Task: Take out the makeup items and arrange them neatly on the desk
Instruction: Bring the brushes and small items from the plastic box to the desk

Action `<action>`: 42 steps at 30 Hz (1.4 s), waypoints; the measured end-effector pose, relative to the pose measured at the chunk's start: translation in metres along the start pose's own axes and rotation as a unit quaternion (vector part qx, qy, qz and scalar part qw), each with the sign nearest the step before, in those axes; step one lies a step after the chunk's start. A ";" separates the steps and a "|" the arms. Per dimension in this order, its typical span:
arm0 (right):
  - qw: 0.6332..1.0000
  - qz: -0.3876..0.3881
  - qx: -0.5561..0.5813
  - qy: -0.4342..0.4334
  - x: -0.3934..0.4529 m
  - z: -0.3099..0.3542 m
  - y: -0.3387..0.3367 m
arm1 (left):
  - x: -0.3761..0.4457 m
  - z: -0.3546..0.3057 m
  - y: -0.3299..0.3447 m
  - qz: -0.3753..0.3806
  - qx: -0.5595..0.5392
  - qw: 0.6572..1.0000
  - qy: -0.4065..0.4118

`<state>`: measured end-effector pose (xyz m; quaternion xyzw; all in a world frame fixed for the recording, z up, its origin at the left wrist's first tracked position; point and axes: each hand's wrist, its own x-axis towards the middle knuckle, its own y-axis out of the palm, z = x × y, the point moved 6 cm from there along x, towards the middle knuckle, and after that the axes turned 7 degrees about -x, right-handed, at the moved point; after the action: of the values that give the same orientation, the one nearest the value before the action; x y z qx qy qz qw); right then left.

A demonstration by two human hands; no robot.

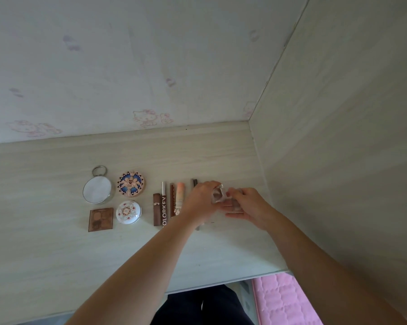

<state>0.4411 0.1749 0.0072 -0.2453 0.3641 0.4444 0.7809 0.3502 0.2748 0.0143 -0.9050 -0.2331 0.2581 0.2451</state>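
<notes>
right of frame centre, the left hand (199, 202) and right hand (247, 205) pinch a crinkly clear plastic pouch (217, 195) between them on the pale wood-grain desk (57, 254). left of them lie slim tubes (165, 205), with round compacts (131, 186) further left.

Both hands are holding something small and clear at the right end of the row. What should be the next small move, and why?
Probably set the clear item down just right of the dark pencil, in line with the sticks. The left hand and right hand both pinch it above the desk, and the desk to the right of the row looks bare.
</notes>
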 end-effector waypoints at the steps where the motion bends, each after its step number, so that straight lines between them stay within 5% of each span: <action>1: 1.000 -0.021 -0.018 0.008 -0.001 -0.002 -0.005 | 0.003 0.000 0.000 0.000 0.016 1.000 -0.001; 6: 0.965 -0.125 -0.230 -0.014 0.005 -0.009 -0.020 | 0.019 -0.010 -0.003 0.016 0.036 0.999 -0.001; 12: 0.926 -0.148 -0.339 -0.074 0.002 -0.016 -0.008 | 0.038 -0.021 -0.002 0.036 0.072 0.996 0.049; 26: 0.927 -0.229 -0.264 -0.133 -0.006 -0.024 -0.003 | 0.041 -0.005 0.005 -0.011 0.123 0.985 0.124; 28: 0.902 -0.261 -0.298 -0.170 -0.012 -0.019 -0.003 | 0.037 -0.007 0.001 -0.010 0.126 0.983 0.130; 33: 0.746 -0.277 -0.517 -0.315 -0.028 -0.012 0.020 | 0.026 -0.010 -0.009 -0.011 0.190 0.971 0.144; 42: 0.740 -0.182 -0.562 -0.322 -0.039 -0.051 0.030 | 0.003 0.016 0.012 0.036 0.309 0.937 0.159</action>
<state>0.3835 0.1328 0.0050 -0.5436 -0.2763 0.4702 0.6380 0.3464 0.2724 -0.0050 -0.8217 -0.0675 0.1787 0.5369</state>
